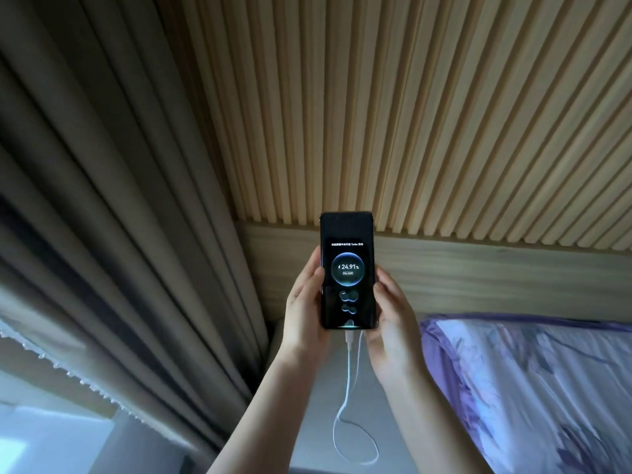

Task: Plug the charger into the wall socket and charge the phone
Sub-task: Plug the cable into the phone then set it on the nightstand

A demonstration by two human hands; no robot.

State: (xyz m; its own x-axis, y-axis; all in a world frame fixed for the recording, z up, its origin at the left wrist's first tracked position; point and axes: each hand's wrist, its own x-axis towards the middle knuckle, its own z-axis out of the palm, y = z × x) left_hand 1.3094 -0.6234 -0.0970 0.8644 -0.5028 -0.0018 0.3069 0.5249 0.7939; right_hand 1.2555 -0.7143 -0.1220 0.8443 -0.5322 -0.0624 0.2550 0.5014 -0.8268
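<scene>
A black phone point(347, 254) is held upright in front of me, its lit screen showing a charging animation and 24.91 %. My left hand point(302, 302) grips its left edge and my right hand point(393, 309) grips its right edge. A white charging cable point(349, 381) is plugged into the phone's bottom end, hangs down between my forearms and curls into a loop. The charger plug and the wall socket are out of sight.
Grey-brown curtains point(119, 234) hang at the left. A slatted wooden wall panel point(410, 114) rises behind the phone above a plain wooden headboard point(478, 278). A purple floral pillow point(530, 388) lies at the right. A grey surface point(318, 422) sits below the cable.
</scene>
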